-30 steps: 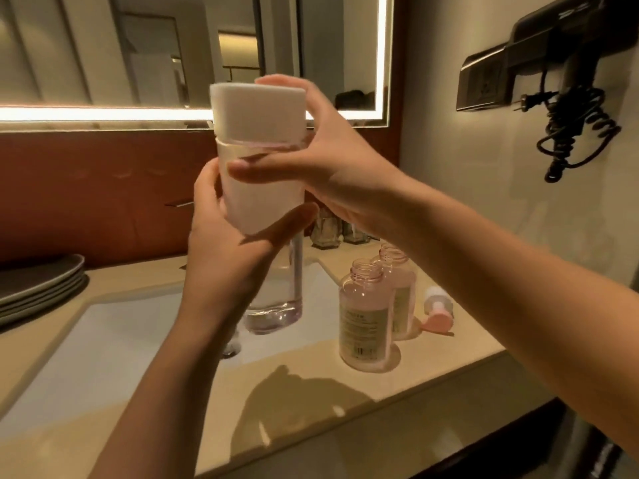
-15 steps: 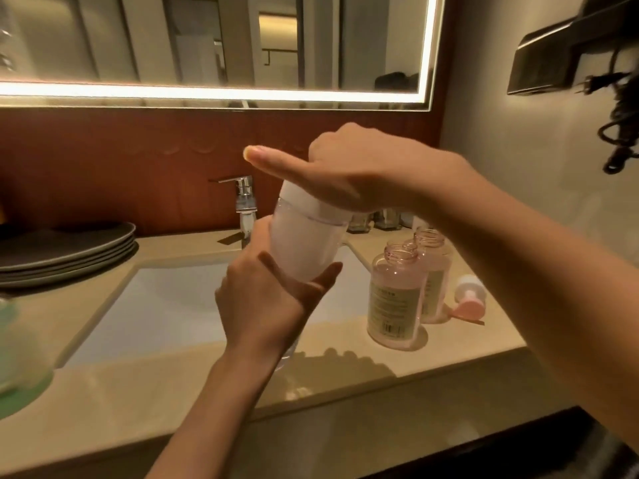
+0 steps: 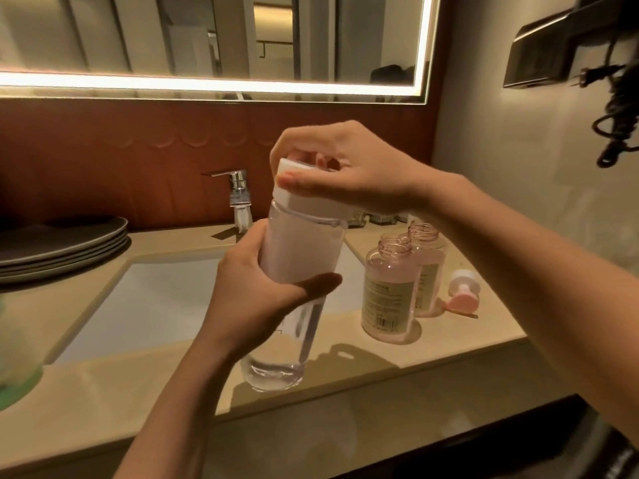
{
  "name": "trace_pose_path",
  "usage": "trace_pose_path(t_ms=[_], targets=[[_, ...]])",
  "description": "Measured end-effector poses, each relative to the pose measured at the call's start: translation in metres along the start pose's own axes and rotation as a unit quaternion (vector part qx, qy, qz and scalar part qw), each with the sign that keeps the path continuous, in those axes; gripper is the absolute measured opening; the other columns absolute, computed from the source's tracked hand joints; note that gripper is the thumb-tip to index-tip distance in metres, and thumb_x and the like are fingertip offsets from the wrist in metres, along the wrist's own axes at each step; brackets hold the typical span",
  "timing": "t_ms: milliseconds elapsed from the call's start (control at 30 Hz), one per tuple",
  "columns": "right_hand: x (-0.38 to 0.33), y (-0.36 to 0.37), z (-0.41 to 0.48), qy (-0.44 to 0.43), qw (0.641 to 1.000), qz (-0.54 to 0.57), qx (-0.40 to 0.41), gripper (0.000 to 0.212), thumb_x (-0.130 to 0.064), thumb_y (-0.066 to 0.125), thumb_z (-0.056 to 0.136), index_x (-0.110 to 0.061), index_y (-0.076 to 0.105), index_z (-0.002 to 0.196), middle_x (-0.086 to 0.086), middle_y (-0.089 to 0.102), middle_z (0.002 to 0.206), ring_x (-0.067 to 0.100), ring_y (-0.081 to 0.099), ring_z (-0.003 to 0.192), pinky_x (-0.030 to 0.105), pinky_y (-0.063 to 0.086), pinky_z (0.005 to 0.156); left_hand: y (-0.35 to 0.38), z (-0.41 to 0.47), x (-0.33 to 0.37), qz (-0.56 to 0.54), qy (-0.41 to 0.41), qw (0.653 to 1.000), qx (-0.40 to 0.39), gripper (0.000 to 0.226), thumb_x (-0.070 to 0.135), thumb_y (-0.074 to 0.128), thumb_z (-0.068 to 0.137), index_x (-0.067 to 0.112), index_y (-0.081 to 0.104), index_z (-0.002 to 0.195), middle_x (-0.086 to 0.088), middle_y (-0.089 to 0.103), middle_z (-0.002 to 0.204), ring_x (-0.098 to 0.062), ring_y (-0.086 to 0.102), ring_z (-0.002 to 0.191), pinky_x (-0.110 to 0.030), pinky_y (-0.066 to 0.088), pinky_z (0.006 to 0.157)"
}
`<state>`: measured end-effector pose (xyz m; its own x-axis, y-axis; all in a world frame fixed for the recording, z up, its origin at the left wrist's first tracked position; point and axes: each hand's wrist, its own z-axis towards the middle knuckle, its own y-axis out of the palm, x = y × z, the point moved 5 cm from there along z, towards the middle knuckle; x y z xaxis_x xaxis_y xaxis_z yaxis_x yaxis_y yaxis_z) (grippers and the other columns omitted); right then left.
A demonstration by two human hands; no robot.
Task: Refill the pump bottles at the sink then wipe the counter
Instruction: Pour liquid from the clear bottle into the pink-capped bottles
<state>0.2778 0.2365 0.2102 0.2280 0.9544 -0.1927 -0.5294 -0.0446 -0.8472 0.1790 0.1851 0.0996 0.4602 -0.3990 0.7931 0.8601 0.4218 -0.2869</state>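
Note:
A tall clear refill bottle [image 3: 297, 257] with a white cap [image 3: 304, 198] is held tilted above the counter's front edge, beside the sink [image 3: 155, 299]. My left hand [image 3: 252, 295] grips its middle. My right hand [image 3: 349, 171] is curled over the white cap from above. Two pink pump bottles stand open-necked on the counter to the right, the nearer one [image 3: 389, 292] in front of the farther one [image 3: 428, 267]. A pink and white pump head [image 3: 463, 292] lies on its side beside them.
A chrome tap [image 3: 238, 195] rises behind the sink. Grey plates [image 3: 62, 247] are stacked at the left. A blurred green object [image 3: 14, 371] sits at the left edge. The beige counter [image 3: 363, 361] ends close in front. A hair dryer with coiled cord [image 3: 615, 108] hangs on the right wall.
The refill bottle has come down from face height to just above the counter. My right hand has moved from the cap's side to grip it from above.

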Motion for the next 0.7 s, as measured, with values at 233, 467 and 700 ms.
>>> trace_pose_path(t_ms=[233,467,700], targets=[[0.024,0.005,0.001,0.239,0.949,-0.122,-0.166,0.090,-0.082,0.006,0.077,-0.027,0.028,0.145,0.008,0.053,0.132,0.017,0.065,0.101,0.034,0.051,0.081,-0.002,-0.004,0.005,0.232,0.023,0.964,0.126,0.076,0.058,0.075,0.058,0.027,0.045,0.120,0.009,0.053,0.098,-0.016,0.053,0.084,-0.029,0.050,0.062],[0.016,-0.004,-0.010,0.170,0.956,-0.003,-0.239,0.047,-0.043,0.056,0.087,-0.030,0.042,0.129,-0.006,0.056,0.117,0.010,0.060,0.096,0.021,0.053,0.074,-0.010,-0.004,-0.004,0.209,0.022,0.975,0.067,0.073,0.069,0.071,0.048,0.043,0.041,0.109,0.018,0.054,0.090,-0.013,0.057,0.082,-0.040,0.056,0.066],[0.002,-0.011,-0.014,0.183,0.954,0.122,-0.206,0.061,-0.061,0.041,0.085,-0.046,0.025,0.141,-0.012,0.036,0.144,0.007,0.054,0.110,0.029,0.052,0.084,-0.009,-0.005,-0.004,0.190,0.018,0.980,0.060,0.073,0.064,0.074,0.050,0.040,0.043,0.111,0.014,0.057,0.095,-0.013,0.057,0.084,-0.042,0.056,0.068]])
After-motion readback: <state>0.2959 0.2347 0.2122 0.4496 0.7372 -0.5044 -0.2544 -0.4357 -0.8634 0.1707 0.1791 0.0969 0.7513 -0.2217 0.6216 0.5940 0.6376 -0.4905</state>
